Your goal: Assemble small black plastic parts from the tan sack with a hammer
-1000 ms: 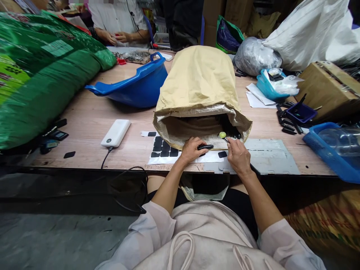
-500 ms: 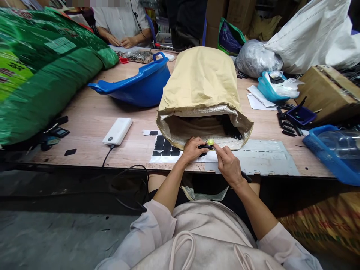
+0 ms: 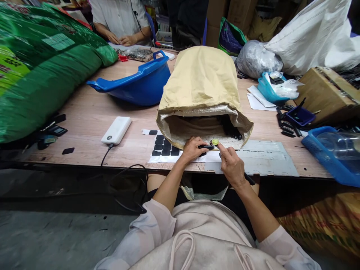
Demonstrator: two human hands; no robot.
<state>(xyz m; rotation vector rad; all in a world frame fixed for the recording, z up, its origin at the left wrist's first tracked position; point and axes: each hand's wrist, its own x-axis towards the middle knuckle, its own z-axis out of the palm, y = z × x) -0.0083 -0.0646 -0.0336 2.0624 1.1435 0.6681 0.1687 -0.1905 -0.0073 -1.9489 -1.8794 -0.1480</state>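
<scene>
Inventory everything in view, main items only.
Sack: 1, yellow, centre
Basin: 1, blue, left
Large bag: 1, green, far left
Corded device: 1, white, left
Sheet: 1, white, at sack mouth
Bowl: 1, turquoise, right
Table carton: 1, brown, right
Tray: 1, blue, right edge
Tall bag: 1, white, back right
Co-worker: 1, white shirt, back left
Piece: 1, black, centre
Tool: 1, lime tip, centre
Left hand: 1, bare, holding piece
Right hand: 1, bare, holding tool

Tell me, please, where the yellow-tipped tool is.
In the head view, the yellow-tipped tool is in the right hand, tip near the black piece in the left hand.
</scene>
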